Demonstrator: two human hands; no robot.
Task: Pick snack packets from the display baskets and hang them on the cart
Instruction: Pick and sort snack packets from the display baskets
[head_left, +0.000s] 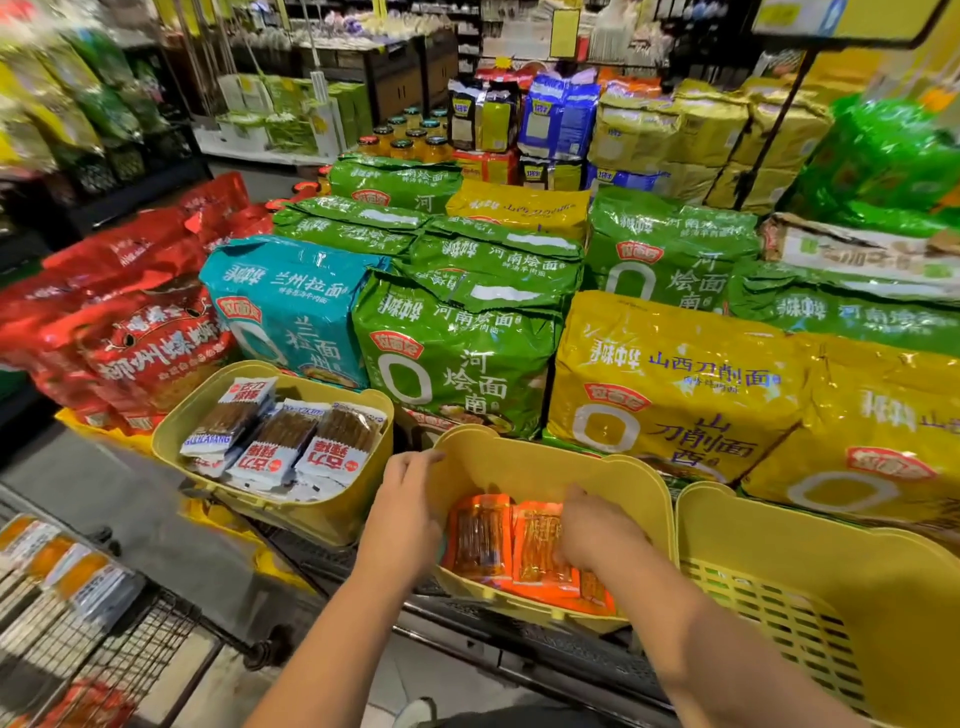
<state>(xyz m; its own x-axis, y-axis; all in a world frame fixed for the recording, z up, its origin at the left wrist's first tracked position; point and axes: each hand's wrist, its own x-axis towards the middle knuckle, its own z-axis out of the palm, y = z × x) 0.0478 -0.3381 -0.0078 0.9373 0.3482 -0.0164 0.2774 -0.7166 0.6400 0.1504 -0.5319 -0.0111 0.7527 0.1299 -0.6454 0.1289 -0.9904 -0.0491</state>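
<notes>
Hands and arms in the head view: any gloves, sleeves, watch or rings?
None visible. The left hand and right hand are bare, with no gloves. Both forearms are uncovered as far as the frame shows, with no sleeve edge in view. No watch, bracelet or ring can be seen on either wrist or on the visible fingers.

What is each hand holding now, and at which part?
The left hand grips the yellow basket at its left rim. The right hand lies on the orange packets inside; whether it grips one cannot be told.
</notes>
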